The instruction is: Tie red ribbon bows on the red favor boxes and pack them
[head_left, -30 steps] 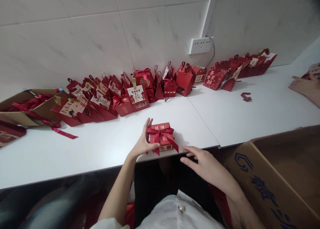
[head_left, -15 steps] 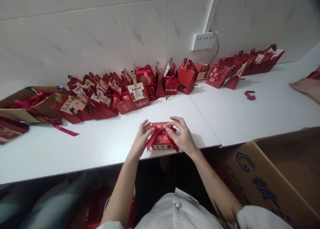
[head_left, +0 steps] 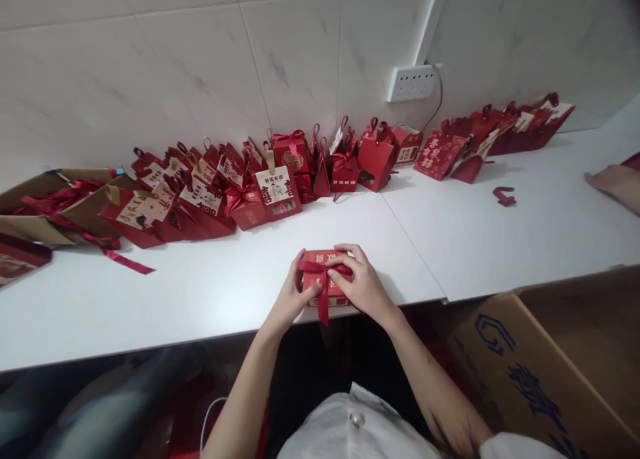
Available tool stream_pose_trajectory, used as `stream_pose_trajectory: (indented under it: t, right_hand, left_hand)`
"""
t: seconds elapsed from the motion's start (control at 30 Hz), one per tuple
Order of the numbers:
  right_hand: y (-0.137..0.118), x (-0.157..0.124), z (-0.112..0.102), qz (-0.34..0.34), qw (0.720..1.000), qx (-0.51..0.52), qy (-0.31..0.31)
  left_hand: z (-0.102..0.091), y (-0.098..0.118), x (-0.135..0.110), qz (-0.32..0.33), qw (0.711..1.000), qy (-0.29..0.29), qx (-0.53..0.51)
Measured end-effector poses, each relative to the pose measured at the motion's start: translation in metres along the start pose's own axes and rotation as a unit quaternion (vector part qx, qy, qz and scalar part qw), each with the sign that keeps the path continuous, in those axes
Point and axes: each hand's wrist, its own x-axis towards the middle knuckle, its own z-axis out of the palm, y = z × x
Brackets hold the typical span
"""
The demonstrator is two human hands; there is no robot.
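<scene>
A small red gift box (head_left: 340, 300) with pale lettering sits at the table's front edge, a red ribbon (head_left: 323, 309) tied in a bow across its top. One ribbon tail hangs down over the front. My left hand (head_left: 292, 295) grips the box's left side, with fingers along the side and the thumb on the front near the ribbon. Over the top right of the box, my right hand (head_left: 365, 287) is curled, its thumb and fingertips pinching the bow beside the knot. Part of the bow's right loop is hidden under those fingers.
Red gift boxes (head_left: 277, 193) line the white table (head_left: 200, 292) along the wall. An opened carton (head_left: 85, 215) of red ribbons stands left. At right are a red ribbon scrap (head_left: 504, 196), another person's hand (head_left: 615, 184) and a large cardboard box (head_left: 530, 372) below the edge.
Both hands have shifted from spreading the bow's loops. The left now holds the box's side; the right has closed near the knot. A ribbon tail now hangs at the front middle.
</scene>
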Motion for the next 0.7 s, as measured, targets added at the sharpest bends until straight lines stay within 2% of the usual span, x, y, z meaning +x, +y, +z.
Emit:
stream_pose_trajectory:
  t: [0.17, 0.33, 0.4, 0.57, 0.7]
  right_hand:
    - [0.012, -0.003, 0.003, -0.024, 0.999, -0.038, -0.008]
    - [0.046, 0.003, 0.01, -0.109, 0.989, -0.1, 0.006]
    - [0.052, 0.005, 0.011, -0.136, 0.984, -0.114, 0.037]
    - [0.047, 0.006, 0.011, -0.183, 0.972, -0.125, 0.077]
    - [0.044, 0.007, 0.012, -0.165, 0.975, -0.131, 0.077]
  left_hand:
    - [0.003, -0.009, -0.012, 0.03, 0.999, -0.015, 0.005]
    - [0.008, -0.006, -0.018, 0.086, 0.996, -0.001, 0.02]
    - [0.008, -0.003, -0.019, 0.104, 0.993, 0.003, 0.053]
    - [0.005, -0.001, -0.019, 0.109, 0.981, 0.001, 0.162]
    - [0.003, -0.007, -0.016, 0.108, 0.979, 0.003, 0.174]
